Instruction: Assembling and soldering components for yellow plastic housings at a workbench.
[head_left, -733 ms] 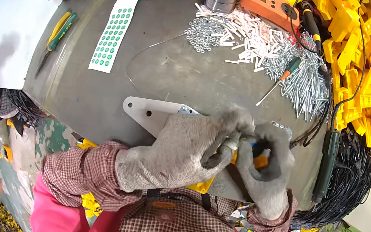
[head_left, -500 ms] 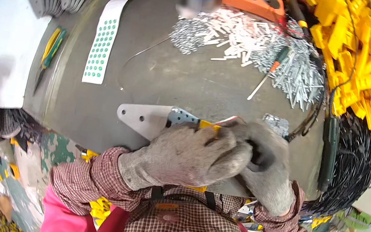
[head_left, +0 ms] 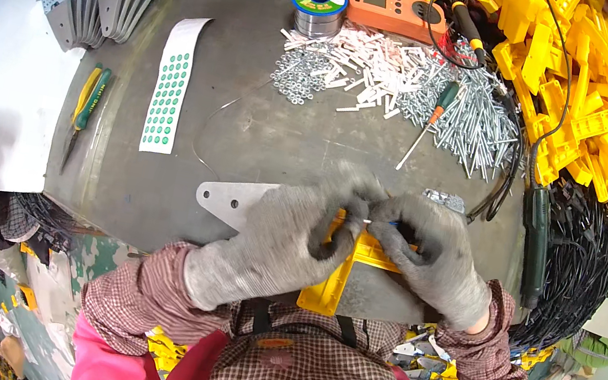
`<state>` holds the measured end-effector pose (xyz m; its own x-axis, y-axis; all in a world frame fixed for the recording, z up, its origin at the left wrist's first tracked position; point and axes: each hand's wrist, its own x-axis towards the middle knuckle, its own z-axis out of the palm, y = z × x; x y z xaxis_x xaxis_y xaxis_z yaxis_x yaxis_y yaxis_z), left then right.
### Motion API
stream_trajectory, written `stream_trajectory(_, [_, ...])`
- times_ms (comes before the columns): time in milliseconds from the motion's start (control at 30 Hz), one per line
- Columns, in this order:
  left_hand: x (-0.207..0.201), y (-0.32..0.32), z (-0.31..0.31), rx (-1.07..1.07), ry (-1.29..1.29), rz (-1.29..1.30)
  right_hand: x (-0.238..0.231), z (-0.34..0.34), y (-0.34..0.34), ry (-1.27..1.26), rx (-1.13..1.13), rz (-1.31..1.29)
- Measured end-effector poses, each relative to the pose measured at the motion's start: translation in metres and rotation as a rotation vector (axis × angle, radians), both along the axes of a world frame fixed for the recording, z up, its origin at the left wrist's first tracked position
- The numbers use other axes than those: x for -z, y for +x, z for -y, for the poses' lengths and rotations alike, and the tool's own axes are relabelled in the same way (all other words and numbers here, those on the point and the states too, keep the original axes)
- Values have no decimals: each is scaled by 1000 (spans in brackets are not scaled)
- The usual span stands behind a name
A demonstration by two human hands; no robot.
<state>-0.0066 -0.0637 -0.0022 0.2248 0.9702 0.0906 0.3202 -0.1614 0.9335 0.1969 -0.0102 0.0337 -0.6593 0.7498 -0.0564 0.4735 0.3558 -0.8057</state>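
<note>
Both my hands wear grey gloves and meet over the near part of the bench. My left hand point(head_left: 290, 220) has its thumb and fingertips pinched together. My right hand point(head_left: 432, 249) is pinched too, right beside it. A thin white and blue strand, like a wire point(head_left: 368, 221), spans the small gap between the fingertips; its ends are hidden in the gloves. Beneath the hands are yellow plastic housing parts point(head_left: 325, 291), one pointing toward me. A flat grey metal plate point(head_left: 219, 198) with two holes pokes out left of my left hand, partly covered by it.
Behind the hands lie heaps of screws point(head_left: 473, 130), white sleeves point(head_left: 372, 59) and nuts point(head_left: 300, 75), a screwdriver point(head_left: 431, 123), solder spool point(head_left: 318, 20) and orange multimeter point(head_left: 384, 10). Yellow parts point(head_left: 580, 100) and black cables point(head_left: 584, 264) pile at right. Left are a sticker strip point(head_left: 167, 101) and pliers point(head_left: 87, 103).
My hands have shifted apart slightly, and the strand between the fingertips now shows. More of the yellow parts is visible beneath. The view has tilted a little.
</note>
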Motion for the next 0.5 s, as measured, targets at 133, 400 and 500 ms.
stream_trajectory(133, [-12,0,10,154,272,-443,5,-4,9,-282,73,-90])
stream_trajectory(400, [-45,-144,13,166,295,-1217,-25,-67,22,105,299,-116])
stream_trajectory(500, [-70,-143,-3,103,246,-742,3,-149,34,543,415,-47])
